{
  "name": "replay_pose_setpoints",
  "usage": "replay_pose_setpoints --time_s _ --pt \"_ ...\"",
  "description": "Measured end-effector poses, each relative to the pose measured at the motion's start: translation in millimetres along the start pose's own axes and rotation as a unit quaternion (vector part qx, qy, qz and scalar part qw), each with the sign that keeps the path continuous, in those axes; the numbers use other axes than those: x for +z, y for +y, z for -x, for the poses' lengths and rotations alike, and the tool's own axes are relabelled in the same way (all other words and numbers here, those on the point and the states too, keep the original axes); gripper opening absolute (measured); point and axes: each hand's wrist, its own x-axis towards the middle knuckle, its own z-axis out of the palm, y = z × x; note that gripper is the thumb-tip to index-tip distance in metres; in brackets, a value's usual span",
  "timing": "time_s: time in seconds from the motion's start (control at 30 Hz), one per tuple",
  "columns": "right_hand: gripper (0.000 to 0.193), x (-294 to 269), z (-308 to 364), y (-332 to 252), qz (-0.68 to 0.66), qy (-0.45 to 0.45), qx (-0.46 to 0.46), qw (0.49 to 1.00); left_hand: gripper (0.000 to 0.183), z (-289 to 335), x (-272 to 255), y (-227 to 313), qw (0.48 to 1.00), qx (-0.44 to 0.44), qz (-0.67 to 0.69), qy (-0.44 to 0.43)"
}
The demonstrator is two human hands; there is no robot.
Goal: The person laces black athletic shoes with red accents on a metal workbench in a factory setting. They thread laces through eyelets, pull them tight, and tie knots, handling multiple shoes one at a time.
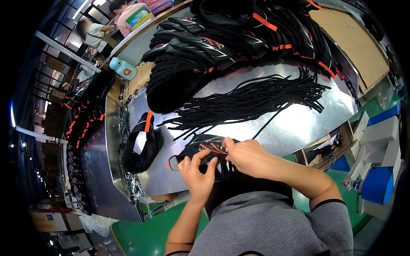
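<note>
A black shoe upper point(200, 140) with orange-red and white trim lies at the table's near edge, in front of my body. My left hand point(198, 175) grips its near side, thumb and fingers bent over it, close to the grey-tipped end. At the upper's lacing area, my right hand point(250, 157) is closed with the fingertips pinched; what they hold is hidden. Beyond both hands is a loose bundle of black shoelaces point(252, 98). One lace point(267, 125) trails from it to just behind my right hand.
Another black upper with an orange tab point(147, 151) stands to the left on the metal table point(299, 128). Many uppers point(205, 51) are heaped at the back, with more in a row point(87, 102) far left. A light-blue bottle point(123, 68) stands there. Two people sit beyond.
</note>
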Motion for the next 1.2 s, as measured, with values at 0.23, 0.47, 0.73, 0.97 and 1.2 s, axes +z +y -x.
replay_pose_setpoints --time_s 0.23,0.47,0.73,0.97,1.2 --pt "0.073 41.4 -20.9 -13.7 0.129 0.082 -0.121 0.981 0.018 4.3 4.9 -7.4 0.998 -0.039 0.050 -0.025" --pt "0.066 2.2 -26.0 -4.6 0.097 -0.036 -0.078 0.992 0.023 -5.8 6.6 -21.4 0.993 -0.068 0.092 -0.027" --pt "0.016 47.2 -1.5 44.7 -0.139 0.359 -0.013 0.923 0.044 -21.8 7.6 -15.3 0.980 -0.161 0.095 -0.061" --pt "0.013 62.0 -0.6 45.4 -0.121 0.395 -0.038 0.910 0.074 -21.6 18.1 -4.5 0.991 -0.127 -0.031 -0.020" --pt "0.012 57.9 -4.1 48.1 -0.081 0.406 -0.027 0.910 0.070 -48.2 -34.9 7.6 0.829 -0.266 0.391 -0.297"
